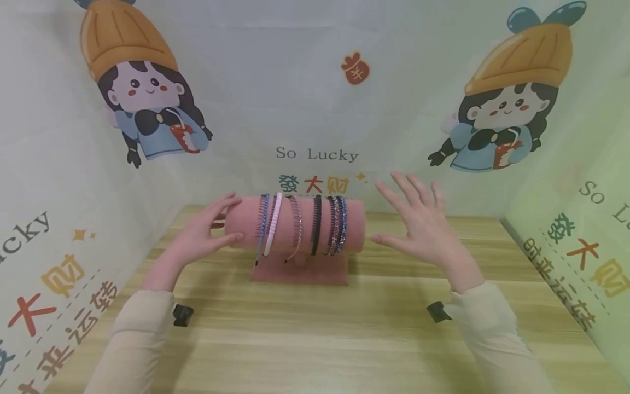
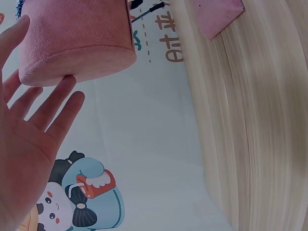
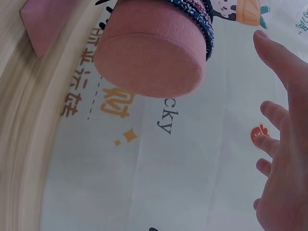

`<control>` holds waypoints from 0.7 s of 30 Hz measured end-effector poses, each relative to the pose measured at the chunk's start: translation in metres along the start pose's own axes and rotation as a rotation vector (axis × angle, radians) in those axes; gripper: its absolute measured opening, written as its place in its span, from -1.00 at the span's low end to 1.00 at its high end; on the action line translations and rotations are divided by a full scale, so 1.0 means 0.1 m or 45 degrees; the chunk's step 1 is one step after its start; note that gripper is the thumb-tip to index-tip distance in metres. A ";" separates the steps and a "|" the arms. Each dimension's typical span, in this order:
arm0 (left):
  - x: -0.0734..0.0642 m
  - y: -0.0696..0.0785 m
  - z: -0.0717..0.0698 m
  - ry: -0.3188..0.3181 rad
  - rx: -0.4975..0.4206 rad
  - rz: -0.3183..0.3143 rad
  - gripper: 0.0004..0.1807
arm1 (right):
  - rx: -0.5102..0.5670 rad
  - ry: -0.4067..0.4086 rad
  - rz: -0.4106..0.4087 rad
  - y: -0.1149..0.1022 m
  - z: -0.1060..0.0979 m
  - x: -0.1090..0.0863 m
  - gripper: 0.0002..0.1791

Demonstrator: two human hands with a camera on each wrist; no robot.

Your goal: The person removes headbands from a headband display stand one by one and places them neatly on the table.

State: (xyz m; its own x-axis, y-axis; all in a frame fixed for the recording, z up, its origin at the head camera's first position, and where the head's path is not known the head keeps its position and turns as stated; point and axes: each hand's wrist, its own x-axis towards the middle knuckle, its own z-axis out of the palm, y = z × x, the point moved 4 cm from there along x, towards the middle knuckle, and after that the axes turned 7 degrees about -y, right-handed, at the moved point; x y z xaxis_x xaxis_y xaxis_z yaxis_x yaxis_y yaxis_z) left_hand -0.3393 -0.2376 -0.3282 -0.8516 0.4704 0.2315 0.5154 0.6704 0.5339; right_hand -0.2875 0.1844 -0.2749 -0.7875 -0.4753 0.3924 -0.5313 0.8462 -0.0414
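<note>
1. Head view: a pink roll point(image 1: 307, 224) on a pink base point(image 1: 298, 273) stands on the table point(image 1: 305, 339), midway between its left and right edges and near its back edge. From left to right the roll bears a blue headband point(image 1: 263, 219), a white headband point(image 1: 273, 224), a thin silvery headband point(image 1: 298, 219), a black headband point(image 1: 317, 224) and, close together near the right end, glittery headbands point(image 1: 343, 224). The left hand point(image 1: 194, 232) is at the roll's left end, thumb and fingers apart on either side of it. The right hand point(image 1: 425, 227) is spread wide beside the right end, holding nothing.

2. Left wrist view: the left hand's fingers are parted and extended, one fingertip at the rim of the roll's end; I cannot tell how firmly it touches.

3. Right wrist view: the right hand is clear of the roll, its thumb and fingers apart. Glittery headbands circle the roll near this end.
</note>
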 end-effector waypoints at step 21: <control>0.10 -0.05 -0.01 -0.037 -0.081 -0.023 -0.09 | 0.031 -0.015 0.001 -0.16 0.10 0.14 0.07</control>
State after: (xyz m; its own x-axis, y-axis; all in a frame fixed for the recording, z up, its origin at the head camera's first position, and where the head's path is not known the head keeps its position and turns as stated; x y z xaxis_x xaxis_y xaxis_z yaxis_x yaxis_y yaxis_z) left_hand -0.3505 -0.2369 -0.3279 -0.8569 0.4757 0.1983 0.4922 0.6412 0.5887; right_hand -0.2935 0.1618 -0.2776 -0.7917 -0.4773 0.3814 -0.5378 0.8406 -0.0642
